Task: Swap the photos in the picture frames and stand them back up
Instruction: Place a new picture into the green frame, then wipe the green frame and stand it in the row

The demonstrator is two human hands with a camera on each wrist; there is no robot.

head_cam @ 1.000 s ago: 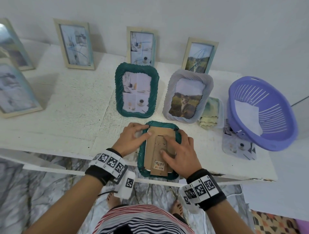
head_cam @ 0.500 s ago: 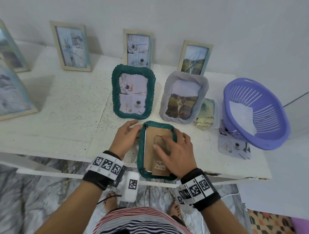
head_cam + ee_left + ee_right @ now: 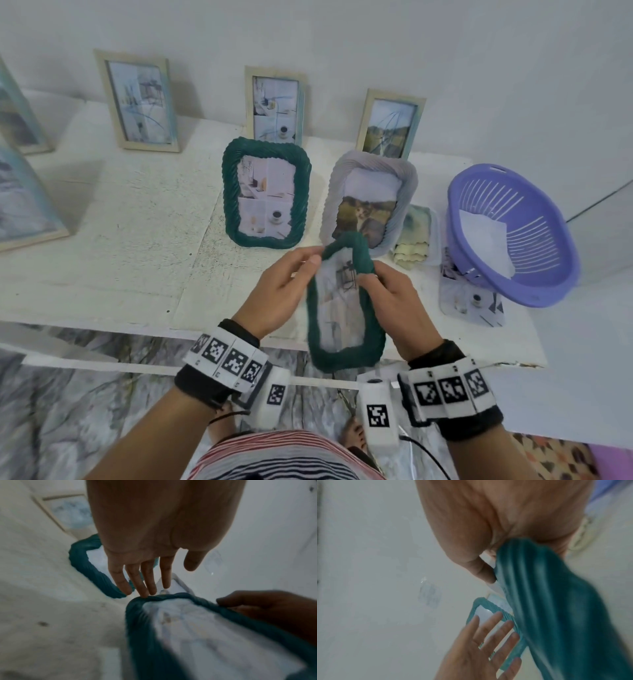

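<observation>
A dark green woven frame [image 3: 342, 325] is held above the table's front edge, its photo side facing up at me. My right hand [image 3: 370, 274] grips its right rim near the top, thumb on the front. In the left wrist view the straight fingers of my left hand [image 3: 147, 585] touch the frame's top left corner [image 3: 137, 601], the thumb apart. A second green frame [image 3: 266, 197] and a grey frame [image 3: 371, 202] with a cat photo stand just behind. The held frame's back is hidden.
The white table [image 3: 120, 257] carries wooden frames along the wall [image 3: 137, 102] [image 3: 274, 106] [image 3: 388, 125] and at the left [image 3: 20, 202]. A purple basket [image 3: 513, 240] tilts at the right over a loose photo [image 3: 472, 301], beside folded cloths [image 3: 414, 240].
The green frame lay face down at the table's edge under both hands. It has been lifted off the table and turned photo side up, with the right hand gripping its rim.
</observation>
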